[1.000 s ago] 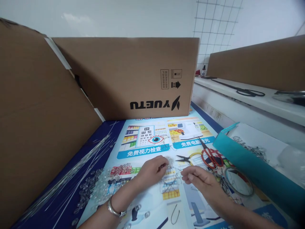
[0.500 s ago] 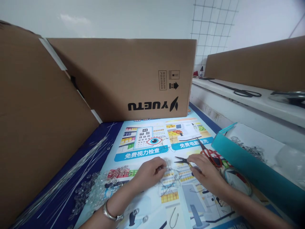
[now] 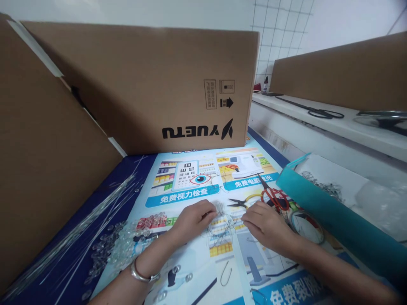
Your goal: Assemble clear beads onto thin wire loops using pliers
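Note:
My left hand [image 3: 192,218] rests on the printed poster [image 3: 197,258], its fingertips pinched on a small clear bead at a tangle of thin wire [image 3: 222,231]. My right hand [image 3: 265,224] lies just right of the tangle, fingers curled, tips touching the wire. Black pliers with yellow handles [image 3: 241,204] lie right behind my right hand. Red-handled scissors [image 3: 273,197] lie beyond them. A silver bracelet [image 3: 141,275] circles my left wrist.
A heap of clear beads [image 3: 124,243] and long clear rods [image 3: 79,231] lie at left. Cardboard boxes [image 3: 152,84] wall the back and left. A teal tray [image 3: 330,220] with wire rings stands at right. A wire hook [image 3: 225,273] lies near me.
My right hand reached to the pliers half a second ago and has come back to the wire tangle without them. My left hand has stayed put. The view has tipped down slightly.

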The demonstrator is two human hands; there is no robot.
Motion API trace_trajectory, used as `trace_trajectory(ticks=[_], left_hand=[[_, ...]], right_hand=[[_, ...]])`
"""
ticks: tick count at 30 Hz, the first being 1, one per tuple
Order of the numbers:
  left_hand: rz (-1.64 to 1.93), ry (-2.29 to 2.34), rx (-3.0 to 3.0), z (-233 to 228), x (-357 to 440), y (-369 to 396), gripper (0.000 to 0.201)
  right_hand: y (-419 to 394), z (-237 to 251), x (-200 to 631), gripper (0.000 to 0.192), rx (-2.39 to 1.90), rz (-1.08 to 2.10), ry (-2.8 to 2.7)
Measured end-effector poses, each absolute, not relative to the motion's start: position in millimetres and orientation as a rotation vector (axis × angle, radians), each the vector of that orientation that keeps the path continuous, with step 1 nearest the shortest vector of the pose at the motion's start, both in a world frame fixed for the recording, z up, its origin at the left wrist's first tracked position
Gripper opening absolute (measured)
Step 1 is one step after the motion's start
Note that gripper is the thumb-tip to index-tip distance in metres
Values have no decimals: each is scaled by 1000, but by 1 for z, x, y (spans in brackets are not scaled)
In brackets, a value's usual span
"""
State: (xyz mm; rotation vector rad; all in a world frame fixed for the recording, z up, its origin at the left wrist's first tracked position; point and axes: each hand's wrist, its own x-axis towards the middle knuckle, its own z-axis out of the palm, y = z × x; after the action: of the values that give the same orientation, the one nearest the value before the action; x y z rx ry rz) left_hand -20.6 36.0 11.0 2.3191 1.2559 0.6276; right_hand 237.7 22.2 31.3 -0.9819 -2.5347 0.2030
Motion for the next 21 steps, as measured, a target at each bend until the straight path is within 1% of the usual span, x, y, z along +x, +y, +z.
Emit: trace_trajectory(ticks=[4, 6, 9, 11, 14, 18, 21], left_hand=[[610, 1270, 2335, 8, -21, 36, 16], [606, 1267, 2339, 8, -21, 37, 15], [600, 1267, 2350, 10, -21, 36, 13], [592, 1276, 2357, 11, -21, 36, 13], [584, 1291, 2361, 13, -21, 35, 15], [566, 1287, 2368, 13, -21, 35, 18], [559, 1278, 2374, 11, -21, 35, 20]], right_hand=[[10, 45, 233, 16, -898, 424, -2704], [0, 51, 229, 17, -804, 469, -2815], [-13, 54, 221, 15, -631, 364, -2966], [-18, 51, 216, 13, -607, 275, -2993], [-21, 45, 210, 13, -597, 217, -3021], [-21, 41, 205, 9, -559, 117, -3062], [-21, 42, 203, 10, -480, 20, -3095]])
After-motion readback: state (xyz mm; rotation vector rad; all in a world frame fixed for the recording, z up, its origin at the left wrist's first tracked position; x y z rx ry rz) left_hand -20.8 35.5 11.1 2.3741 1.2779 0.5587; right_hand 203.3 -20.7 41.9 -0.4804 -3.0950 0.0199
